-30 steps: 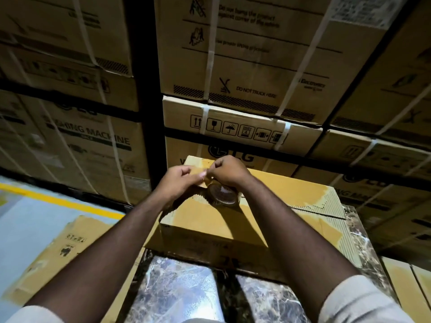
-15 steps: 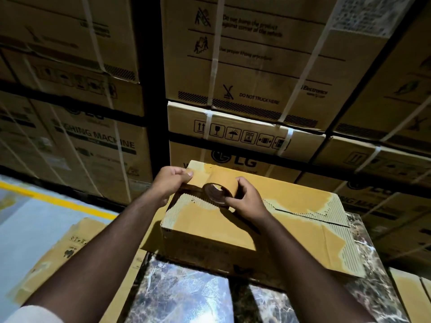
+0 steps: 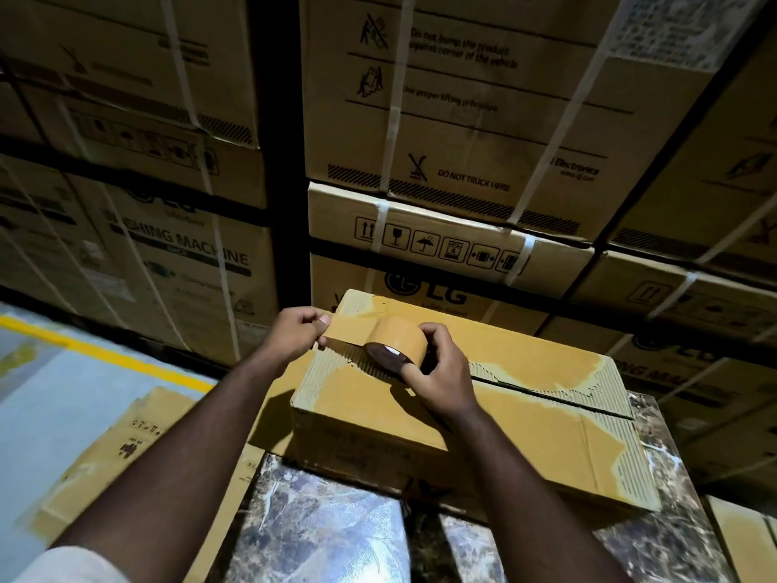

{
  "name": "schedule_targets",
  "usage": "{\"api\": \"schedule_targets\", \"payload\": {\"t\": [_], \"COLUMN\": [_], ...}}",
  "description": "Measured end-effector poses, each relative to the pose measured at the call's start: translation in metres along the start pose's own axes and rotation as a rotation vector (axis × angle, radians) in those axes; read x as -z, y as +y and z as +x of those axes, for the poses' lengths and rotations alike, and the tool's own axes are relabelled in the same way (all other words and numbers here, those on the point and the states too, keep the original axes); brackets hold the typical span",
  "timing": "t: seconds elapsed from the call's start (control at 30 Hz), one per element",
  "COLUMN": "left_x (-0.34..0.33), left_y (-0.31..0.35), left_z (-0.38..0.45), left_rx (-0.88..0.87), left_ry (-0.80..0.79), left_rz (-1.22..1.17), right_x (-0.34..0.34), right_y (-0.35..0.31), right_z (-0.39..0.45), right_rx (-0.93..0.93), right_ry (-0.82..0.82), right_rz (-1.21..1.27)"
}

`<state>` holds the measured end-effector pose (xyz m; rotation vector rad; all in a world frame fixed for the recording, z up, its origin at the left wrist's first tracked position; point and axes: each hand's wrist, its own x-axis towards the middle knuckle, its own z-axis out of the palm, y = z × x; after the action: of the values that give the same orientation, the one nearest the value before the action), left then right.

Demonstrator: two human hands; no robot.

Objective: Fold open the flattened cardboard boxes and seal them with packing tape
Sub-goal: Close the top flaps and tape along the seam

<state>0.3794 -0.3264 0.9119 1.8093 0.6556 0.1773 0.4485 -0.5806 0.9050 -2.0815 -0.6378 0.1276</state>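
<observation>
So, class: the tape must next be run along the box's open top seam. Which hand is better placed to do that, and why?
The right hand: it grips the brown packing tape roll over the seam of the tan cardboard box, which runs rightward. The left hand pinches the tape's free end.

The right hand covers the far side of the tape roll and part of the box seam. Both sleeves are cut off by the lower edge. Print on the flat cardboard is too blurred to read. The counter runs out of frame below.
</observation>
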Motion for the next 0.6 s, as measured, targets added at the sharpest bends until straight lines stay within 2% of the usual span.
{"api": "schedule_targets", "payload": {"t": [0.1,0.2,0.33,0.47,0.6], "left_x": [0.007,0.009,0.007,0.003,0.001], "left_y": [-0.007,-0.014,-0.015,-0.021,-0.027], "left_z": [0.004,0.007,0.008,0.008,0.010], "left_rx": [0.008,0.040,0.099,0.132,0.125], "left_ry": [0.051,0.032,0.020,-0.002,0.009], "left_rz": [-0.014,0.019,-0.032,-0.088,-0.097], "right_x": [-0.003,-0.008,-0.008,-0.005,-0.003], "right_y": [0.001,0.001,0.000,-0.001,-0.003], "right_z": [0.004,0.009,0.009,0.007,0.003], "right_rx": [0.015,-0.028,-0.104,-0.095,-0.083], "right_ry": [-0.059,-0.061,-0.062,0.035,0.066], "right_rz": [-0.035,-0.060,0.052,0.150,0.191]}}
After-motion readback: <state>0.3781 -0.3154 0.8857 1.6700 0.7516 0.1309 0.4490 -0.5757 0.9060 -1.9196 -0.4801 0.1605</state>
